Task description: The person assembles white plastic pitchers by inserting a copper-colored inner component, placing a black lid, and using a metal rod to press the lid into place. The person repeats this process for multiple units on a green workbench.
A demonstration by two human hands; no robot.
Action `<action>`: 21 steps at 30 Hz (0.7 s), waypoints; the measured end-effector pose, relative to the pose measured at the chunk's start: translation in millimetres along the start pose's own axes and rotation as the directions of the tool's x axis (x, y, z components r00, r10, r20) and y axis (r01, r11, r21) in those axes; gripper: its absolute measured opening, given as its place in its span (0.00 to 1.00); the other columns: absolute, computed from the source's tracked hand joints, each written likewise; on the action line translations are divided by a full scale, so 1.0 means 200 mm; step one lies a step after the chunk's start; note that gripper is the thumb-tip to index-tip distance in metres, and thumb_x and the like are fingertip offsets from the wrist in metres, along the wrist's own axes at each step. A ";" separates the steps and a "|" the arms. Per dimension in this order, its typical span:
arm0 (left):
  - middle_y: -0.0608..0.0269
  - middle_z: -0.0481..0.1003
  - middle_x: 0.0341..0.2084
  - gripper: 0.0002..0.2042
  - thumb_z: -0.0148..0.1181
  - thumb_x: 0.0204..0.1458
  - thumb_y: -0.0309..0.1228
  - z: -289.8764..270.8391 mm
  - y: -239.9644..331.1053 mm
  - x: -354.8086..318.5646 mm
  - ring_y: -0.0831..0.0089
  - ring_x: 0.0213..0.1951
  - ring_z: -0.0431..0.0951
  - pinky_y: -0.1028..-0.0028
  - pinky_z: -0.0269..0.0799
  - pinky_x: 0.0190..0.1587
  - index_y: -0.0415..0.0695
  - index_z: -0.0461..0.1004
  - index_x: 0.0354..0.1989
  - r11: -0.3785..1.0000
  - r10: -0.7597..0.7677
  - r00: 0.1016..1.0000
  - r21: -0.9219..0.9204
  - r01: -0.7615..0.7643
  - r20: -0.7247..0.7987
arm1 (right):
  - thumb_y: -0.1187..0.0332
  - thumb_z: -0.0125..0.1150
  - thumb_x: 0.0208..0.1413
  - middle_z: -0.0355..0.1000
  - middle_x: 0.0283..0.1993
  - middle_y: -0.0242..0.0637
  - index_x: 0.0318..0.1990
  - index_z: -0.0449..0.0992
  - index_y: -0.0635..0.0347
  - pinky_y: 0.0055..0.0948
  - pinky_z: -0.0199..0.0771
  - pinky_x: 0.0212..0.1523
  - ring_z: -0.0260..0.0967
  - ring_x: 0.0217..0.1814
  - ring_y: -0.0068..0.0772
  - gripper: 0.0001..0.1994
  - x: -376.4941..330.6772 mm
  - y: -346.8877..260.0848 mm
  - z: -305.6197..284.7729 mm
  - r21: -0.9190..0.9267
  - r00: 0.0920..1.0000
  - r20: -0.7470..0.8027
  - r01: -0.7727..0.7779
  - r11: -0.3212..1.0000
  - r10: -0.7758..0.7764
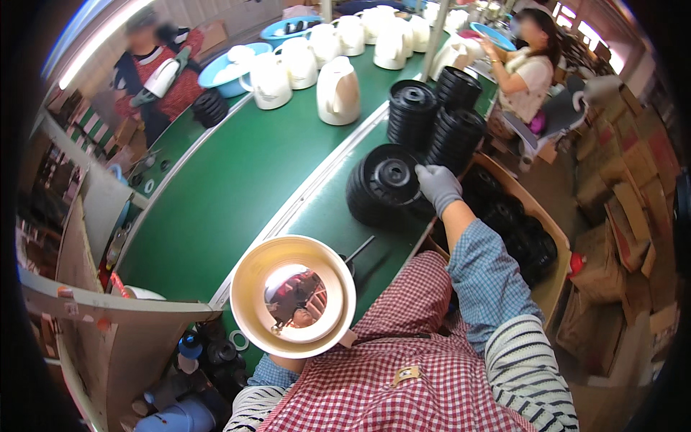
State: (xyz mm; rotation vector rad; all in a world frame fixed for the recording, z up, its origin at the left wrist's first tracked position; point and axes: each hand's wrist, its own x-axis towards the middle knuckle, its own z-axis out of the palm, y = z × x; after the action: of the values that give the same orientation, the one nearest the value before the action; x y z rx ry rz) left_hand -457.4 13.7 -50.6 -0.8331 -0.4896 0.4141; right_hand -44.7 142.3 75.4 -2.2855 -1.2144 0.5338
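Observation:
A cream jug body (pixel 246 299) is held up at the near table edge, its round opening toward me and a mirror-like metal disc (pixel 291 295) inside. My left forearm runs in behind it; the jug hides my left hand and its fingers. Out to the right, my right hand (pixel 437 187), in a grey glove, is closed on the rim of the top black plastic base (pixel 394 171). That round base sits on a leaning stack of similar ones. Behind it stand more stacks of black bases (pixel 412 108). A thin metal rod (pixel 360 249) sticks up beside the jug.
Several cream jugs (pixel 338 92) stand along the far green table (pixel 209 191), near blue basins (pixel 229 75). A metal rail splits the table. At right, a carton (pixel 551 288) holds black parts, with flattened cardboard (pixel 622 216) beyond. Two people work across the table.

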 end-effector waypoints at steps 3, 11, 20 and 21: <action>0.56 0.78 0.54 0.24 0.58 0.59 0.34 0.00 -0.01 0.00 0.61 0.52 0.80 0.58 0.74 0.58 0.42 0.70 0.65 0.998 -0.024 1.000 -0.060 0.024 0.001 | 0.52 0.59 0.57 0.80 0.36 0.41 0.39 0.82 0.62 0.35 0.74 0.44 0.77 0.40 0.40 0.20 -0.03 0.02 -0.11 0.443 0.998 -0.057 -0.004 0.897 0.032; 0.57 0.79 0.54 0.25 0.59 0.58 0.33 -0.02 -0.01 0.05 0.61 0.50 0.82 0.59 0.77 0.56 0.44 0.69 0.66 0.999 -0.050 0.998 -0.010 0.050 0.038 | 0.66 0.57 0.51 0.78 0.45 0.39 0.48 0.76 0.67 0.30 0.75 0.57 0.75 0.48 0.32 0.18 -0.71 0.51 -0.55 0.894 0.950 0.208 -0.090 0.438 -0.231; 0.53 0.69 0.63 0.26 0.46 0.67 0.41 -0.14 -0.18 0.35 0.67 0.54 0.77 0.73 0.80 0.53 0.38 0.62 0.69 0.804 0.346 0.933 0.545 -0.239 -0.101 | 0.67 0.69 0.45 0.66 0.68 0.49 0.54 0.72 0.63 0.45 0.51 0.75 0.60 0.71 0.45 0.26 -1.58 0.77 -0.50 0.713 0.449 0.700 -0.411 0.568 -0.555; 0.53 0.69 0.63 0.27 0.46 0.67 0.41 -0.15 -0.21 0.39 0.67 0.54 0.77 0.72 0.79 0.53 0.38 0.62 0.69 0.750 0.334 0.942 0.615 -0.241 -0.037 | 0.69 0.71 0.47 0.65 0.70 0.49 0.58 0.73 0.63 0.44 0.53 0.75 0.61 0.72 0.44 0.28 -1.58 0.77 -0.50 0.734 0.452 0.679 -0.408 0.543 -0.579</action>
State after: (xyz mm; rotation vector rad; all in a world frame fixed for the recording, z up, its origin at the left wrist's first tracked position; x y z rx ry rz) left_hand -371.7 11.6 -16.3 -0.3005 -0.0640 0.7464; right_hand -56.0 -223.4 99.8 -0.8990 -1.0386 1.9937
